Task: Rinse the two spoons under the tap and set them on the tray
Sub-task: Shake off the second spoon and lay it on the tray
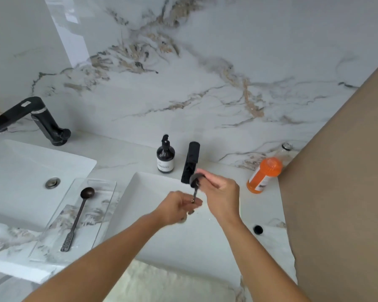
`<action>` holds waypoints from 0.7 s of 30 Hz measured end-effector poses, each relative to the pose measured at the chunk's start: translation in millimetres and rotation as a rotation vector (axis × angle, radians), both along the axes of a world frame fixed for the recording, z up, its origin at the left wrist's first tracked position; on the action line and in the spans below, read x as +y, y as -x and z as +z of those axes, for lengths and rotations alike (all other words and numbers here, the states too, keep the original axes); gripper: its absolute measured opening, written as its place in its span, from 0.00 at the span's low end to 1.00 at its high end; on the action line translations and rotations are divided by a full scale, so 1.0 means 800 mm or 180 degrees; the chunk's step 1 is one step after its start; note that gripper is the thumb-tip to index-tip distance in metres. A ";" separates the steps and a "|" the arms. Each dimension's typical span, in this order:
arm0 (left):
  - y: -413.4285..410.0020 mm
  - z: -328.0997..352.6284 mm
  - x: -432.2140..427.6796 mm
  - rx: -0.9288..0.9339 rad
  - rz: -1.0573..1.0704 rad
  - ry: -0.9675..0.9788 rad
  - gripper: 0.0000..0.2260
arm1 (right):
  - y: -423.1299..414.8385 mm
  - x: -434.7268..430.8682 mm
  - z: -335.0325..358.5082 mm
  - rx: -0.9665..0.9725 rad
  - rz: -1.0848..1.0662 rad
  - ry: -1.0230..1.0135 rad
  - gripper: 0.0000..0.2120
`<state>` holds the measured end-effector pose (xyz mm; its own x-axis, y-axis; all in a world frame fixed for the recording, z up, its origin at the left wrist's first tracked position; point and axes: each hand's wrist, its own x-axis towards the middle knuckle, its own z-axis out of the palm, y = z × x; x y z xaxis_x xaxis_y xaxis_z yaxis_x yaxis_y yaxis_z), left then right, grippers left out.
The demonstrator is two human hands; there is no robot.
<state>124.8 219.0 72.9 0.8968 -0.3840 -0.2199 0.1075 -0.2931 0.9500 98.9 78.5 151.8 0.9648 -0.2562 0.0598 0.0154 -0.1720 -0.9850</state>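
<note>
spoon in hands [195, 184]: under black tap [190, 162], over sink [153, 192]; left hand [177, 207] pinches handle; right hand [222, 190] fingers rub bowl
other spoon [76, 216]: lying on clear tray [105, 216]

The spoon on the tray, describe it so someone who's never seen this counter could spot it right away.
Between the two white sinks lies a clear tray on the marble counter. The spoon on the tray is long, thin and dark, round bowl toward the wall, flat perforated handle end toward the viewer. The other spoon is in the hands at the tap.
</note>
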 end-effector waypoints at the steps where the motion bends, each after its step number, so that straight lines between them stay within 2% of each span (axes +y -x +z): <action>1: 0.002 -0.001 0.000 0.0000 -0.0003 0.0092 0.07 | 0.003 -0.002 0.002 -0.0034 0.0035 0.0034 0.15; 4: 0.007 0.008 -0.005 -0.0067 -0.0173 0.0308 0.07 | 0.004 -0.010 0.012 -0.0118 0.0405 -0.0370 0.12; 8: 0.024 0.002 -0.012 0.0196 -0.0258 0.0483 0.08 | 0.005 -0.025 0.007 0.0387 0.0928 -0.0481 0.11; 14: 0.049 -0.009 -0.022 0.0232 -0.0190 0.0694 0.07 | 0.008 -0.047 0.000 0.0639 0.1307 0.0045 0.09; 17: 0.062 -0.009 -0.024 0.0274 -0.0006 0.0899 0.07 | 0.014 -0.050 -0.015 0.0760 0.1411 0.0093 0.06; 21: 0.085 -0.012 0.000 0.0438 0.0425 0.0683 0.05 | 0.016 -0.038 -0.041 0.0901 0.1419 0.0381 0.06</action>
<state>56.8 218.9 62.9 0.9098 -0.3155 -0.2696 0.2639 -0.0615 0.9626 86.5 48.1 118.9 0.9610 0.1743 -0.2145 -0.1505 -0.3207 -0.9352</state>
